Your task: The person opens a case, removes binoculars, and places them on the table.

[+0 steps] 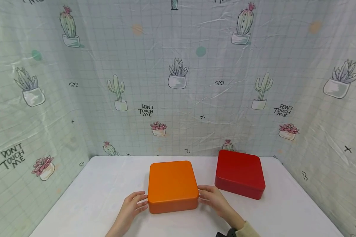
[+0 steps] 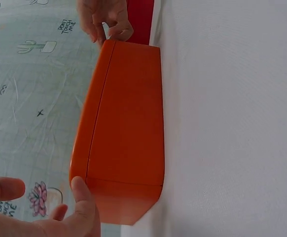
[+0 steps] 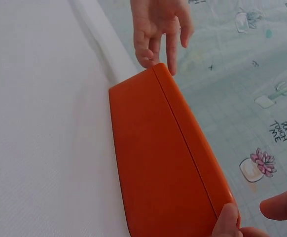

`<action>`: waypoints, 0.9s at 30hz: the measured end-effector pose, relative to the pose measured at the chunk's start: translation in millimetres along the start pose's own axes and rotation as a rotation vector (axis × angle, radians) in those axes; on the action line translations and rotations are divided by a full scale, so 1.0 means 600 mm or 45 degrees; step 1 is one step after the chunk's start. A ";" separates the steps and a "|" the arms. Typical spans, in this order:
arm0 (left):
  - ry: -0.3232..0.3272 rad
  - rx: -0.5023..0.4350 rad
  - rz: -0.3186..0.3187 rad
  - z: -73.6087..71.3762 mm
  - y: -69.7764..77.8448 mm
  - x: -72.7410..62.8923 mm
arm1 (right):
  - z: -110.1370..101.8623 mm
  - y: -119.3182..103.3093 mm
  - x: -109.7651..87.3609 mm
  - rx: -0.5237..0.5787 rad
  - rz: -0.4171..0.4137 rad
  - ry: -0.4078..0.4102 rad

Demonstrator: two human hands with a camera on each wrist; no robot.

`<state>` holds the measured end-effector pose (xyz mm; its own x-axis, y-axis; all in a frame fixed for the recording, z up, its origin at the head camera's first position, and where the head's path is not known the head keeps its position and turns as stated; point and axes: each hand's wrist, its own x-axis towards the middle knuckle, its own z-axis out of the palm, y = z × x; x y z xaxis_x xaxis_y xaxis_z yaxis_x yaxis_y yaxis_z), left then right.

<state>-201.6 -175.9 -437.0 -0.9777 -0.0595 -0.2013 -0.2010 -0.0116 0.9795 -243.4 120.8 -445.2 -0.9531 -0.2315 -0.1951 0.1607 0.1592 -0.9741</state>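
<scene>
An orange square box (image 1: 172, 184) sits on the white table, its lid on and a thin seam running round its side. At its left side is my left hand (image 1: 132, 208), the fingertips right at the lid's edge. My right hand (image 1: 215, 200) reaches the opposite side, with its fingertips at the upper edge there. In the left wrist view, one left fingertip (image 2: 79, 186) lies against the lid's corner while other digits stay off it. One right fingertip (image 3: 227, 217) meets the lid near the seam in the right wrist view. Neither hand curls round the box.
A red square box (image 1: 239, 172) stands to the right and farther back, near the right hand. The white table (image 1: 106, 177) is walled behind and on both sides by a sheet (image 1: 178, 98) printed with cacti. A dark strap (image 1: 229, 232) circles the right wrist.
</scene>
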 end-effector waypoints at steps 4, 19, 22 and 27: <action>0.003 0.002 0.011 0.002 0.003 0.002 | 0.003 -0.002 -0.001 0.000 -0.006 0.018; 0.004 -0.022 -0.008 0.001 0.007 0.011 | 0.006 -0.003 0.006 0.010 -0.003 0.066; 0.009 -0.020 -0.016 0.000 0.007 0.012 | 0.007 -0.001 0.009 0.019 0.026 0.084; 0.015 -0.022 -0.029 0.001 0.006 0.012 | 0.011 0.000 0.016 0.020 0.090 0.126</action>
<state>-209.7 -176.0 -434.9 -0.9722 -0.0705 -0.2233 -0.2217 -0.0301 0.9746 -251.0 112.0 -447.7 -0.9597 -0.1245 -0.2521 0.2318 0.1566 -0.9601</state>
